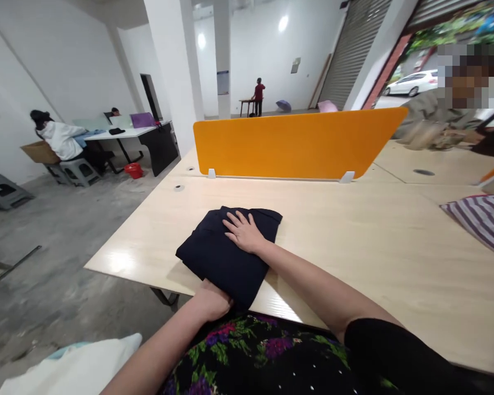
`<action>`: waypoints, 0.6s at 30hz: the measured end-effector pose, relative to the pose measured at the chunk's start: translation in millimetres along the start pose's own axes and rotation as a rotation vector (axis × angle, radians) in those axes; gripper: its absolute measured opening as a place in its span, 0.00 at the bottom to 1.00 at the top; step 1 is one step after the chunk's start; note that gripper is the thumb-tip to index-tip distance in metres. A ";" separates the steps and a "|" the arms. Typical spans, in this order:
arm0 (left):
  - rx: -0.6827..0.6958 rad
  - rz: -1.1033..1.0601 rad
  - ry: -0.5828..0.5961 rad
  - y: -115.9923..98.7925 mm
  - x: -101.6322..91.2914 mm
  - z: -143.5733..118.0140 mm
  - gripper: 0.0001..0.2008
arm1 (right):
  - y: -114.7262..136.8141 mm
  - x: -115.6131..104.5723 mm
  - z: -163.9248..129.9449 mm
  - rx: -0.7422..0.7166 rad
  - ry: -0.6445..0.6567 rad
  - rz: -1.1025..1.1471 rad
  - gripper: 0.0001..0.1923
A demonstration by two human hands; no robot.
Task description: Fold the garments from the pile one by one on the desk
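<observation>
A folded dark navy garment [214, 258] lies on the pale wooden table [354, 247] near its left front corner. My right hand [243, 231] rests flat on top of the garment, fingers spread and pointing away from me. My left hand [212, 300] is at the garment's near edge, its fingers tucked under or around the fold, so its fingertips are hidden.
An orange divider panel [296, 144] stands across the table behind the garment. A striped cloth [483, 219] lies at the right edge. Another person [436, 126] sits at the far right. White fabric [78, 367] is at my lower left. People sit at a distant desk [123, 133].
</observation>
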State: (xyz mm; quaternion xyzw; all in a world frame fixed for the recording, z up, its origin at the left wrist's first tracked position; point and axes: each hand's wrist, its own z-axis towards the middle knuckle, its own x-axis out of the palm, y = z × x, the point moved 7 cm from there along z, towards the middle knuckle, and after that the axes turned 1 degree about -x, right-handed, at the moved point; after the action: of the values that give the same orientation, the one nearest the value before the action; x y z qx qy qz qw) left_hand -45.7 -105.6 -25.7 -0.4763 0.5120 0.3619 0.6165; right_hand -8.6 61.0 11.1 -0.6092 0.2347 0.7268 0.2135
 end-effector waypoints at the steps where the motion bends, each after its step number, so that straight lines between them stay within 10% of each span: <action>1: -0.007 -0.018 -0.027 2.0 -5.8 -12.2 0.18 | -1.0 0.7 -3.3 0.012 0.005 -0.011 0.28; 9: -0.312 -0.106 -0.977 26.8 -113.5 -99.0 0.13 | -13.5 -52.4 4.4 0.056 -0.133 0.005 0.28; 15: -0.319 0.080 -0.397 36.1 -65.6 -27.1 0.24 | -30.9 4.0 19.9 0.135 -0.019 -0.028 0.29; 18: -0.364 0.015 -0.344 46.4 -43.0 -27.0 0.25 | -42.6 16.4 20.9 0.109 -0.007 0.026 0.30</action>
State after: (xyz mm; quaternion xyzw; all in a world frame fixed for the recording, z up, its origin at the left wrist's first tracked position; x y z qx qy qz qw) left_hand -106.1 -116.5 5.6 -0.5070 0.3293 0.5283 0.5962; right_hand -2.4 108.0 -5.5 -0.5911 0.2810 0.7178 0.2375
